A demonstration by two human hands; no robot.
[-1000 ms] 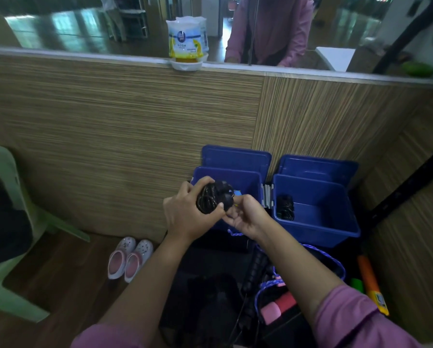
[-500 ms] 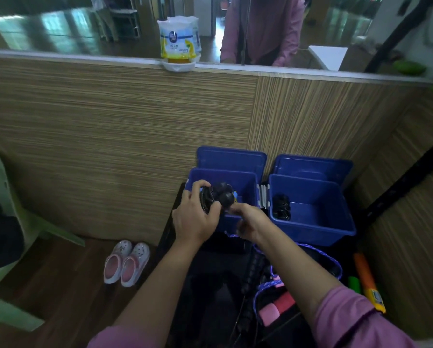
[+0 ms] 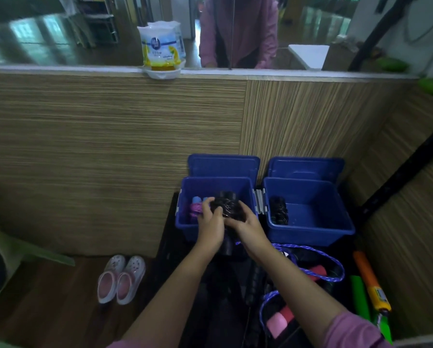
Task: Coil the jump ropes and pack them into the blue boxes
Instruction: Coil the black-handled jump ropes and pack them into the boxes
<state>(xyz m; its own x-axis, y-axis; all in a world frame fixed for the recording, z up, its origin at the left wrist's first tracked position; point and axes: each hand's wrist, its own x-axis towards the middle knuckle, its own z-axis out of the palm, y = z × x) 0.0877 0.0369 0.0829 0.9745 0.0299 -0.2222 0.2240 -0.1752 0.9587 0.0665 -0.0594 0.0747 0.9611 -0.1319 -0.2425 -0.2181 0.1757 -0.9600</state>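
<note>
Both hands, left hand (image 3: 211, 223) and right hand (image 3: 245, 226), grip the coiled black rope (image 3: 226, 204) directly above the left blue box (image 3: 185, 222), so lowering should drop it in.

A dark wooden floor (image 3: 47, 297) fills the lower left of the frame. On it stands a pair of pink and white clogs (image 3: 121, 278), side by side near the wood-grain wall. Right of centre, two open blue boxes (image 3: 310, 229) stand next to each other against the wall; what they rest on is too dark to tell.
</note>
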